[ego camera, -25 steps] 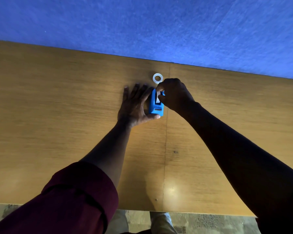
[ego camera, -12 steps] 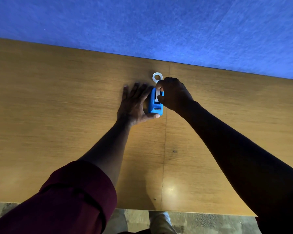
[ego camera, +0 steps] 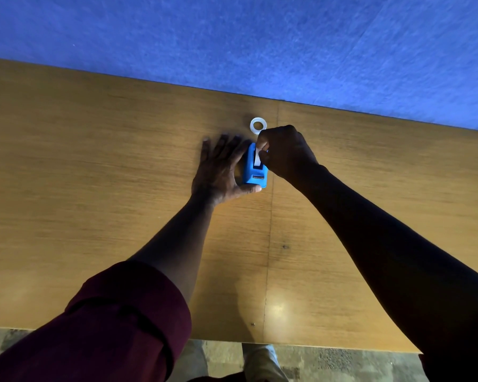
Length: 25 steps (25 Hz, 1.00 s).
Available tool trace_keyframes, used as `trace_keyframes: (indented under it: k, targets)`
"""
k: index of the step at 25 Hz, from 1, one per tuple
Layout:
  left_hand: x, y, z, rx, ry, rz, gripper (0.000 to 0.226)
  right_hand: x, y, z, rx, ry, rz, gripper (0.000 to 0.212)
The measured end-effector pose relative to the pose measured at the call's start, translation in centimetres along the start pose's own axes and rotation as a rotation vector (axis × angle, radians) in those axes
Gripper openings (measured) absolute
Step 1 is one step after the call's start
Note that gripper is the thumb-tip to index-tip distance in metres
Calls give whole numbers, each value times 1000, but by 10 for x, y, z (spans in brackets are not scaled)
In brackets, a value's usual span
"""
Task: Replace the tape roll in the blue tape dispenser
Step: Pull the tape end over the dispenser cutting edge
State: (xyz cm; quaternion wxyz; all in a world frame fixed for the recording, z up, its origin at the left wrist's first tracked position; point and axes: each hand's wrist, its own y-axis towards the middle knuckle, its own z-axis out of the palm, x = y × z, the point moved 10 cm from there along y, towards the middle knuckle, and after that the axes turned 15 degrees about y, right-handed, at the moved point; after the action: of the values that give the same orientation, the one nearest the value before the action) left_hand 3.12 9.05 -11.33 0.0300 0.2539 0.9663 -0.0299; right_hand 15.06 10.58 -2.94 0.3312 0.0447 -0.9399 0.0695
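My right hand pinches the white tape strip atop the blue tape dispenser; my left hand lies flat and spread, thumb bracing its near end. A bare white tape ring sits just beyond, near the table far edge. Open wood lies on both sides.

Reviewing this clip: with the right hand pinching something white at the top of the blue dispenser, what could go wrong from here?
1. The left hand only braces the blue tape dispenser from its side and near end, fingers flat on the table; a pull by the right hand could tip or slide it.
2. The white strip in the right-hand grip looks thin and might tear or stick back.
3. The loose white ring lies right beside the right knuckles and could get knocked away.
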Motion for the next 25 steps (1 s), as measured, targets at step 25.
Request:
trace_keyframes:
  k: [25]
  targets:
    - [-1, 0, 1, 14, 21, 0, 117, 0, 2, 6, -15, -11, 16, 22]
